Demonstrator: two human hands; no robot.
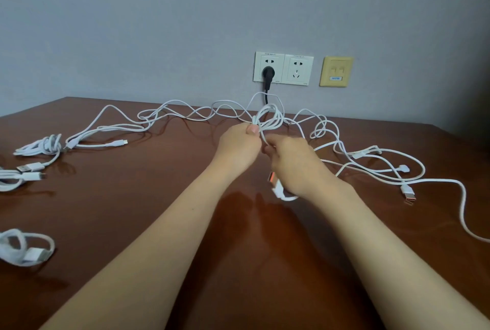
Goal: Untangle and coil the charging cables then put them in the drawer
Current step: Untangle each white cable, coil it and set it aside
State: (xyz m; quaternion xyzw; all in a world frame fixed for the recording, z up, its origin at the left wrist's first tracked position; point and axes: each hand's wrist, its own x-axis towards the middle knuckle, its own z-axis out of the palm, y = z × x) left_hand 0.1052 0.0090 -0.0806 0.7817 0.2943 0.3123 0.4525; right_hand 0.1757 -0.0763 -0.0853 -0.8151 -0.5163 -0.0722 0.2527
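Fingers (252, 129) of the left hand (238, 145) and right hand (290, 159) are closed round the cable coil (274, 117) by the counter (159, 210) back edge; seemingly light and limp, it is best pinched where loops cross.

We saw a glossy, polished wooden table (164, 223), smooth white plastic-coated cables (185, 114), glossy plastic wall sockets (283, 67) on the far side, and a matt painted wall (159, 24).

Soft even light, glossy tabletop (159, 223) glare
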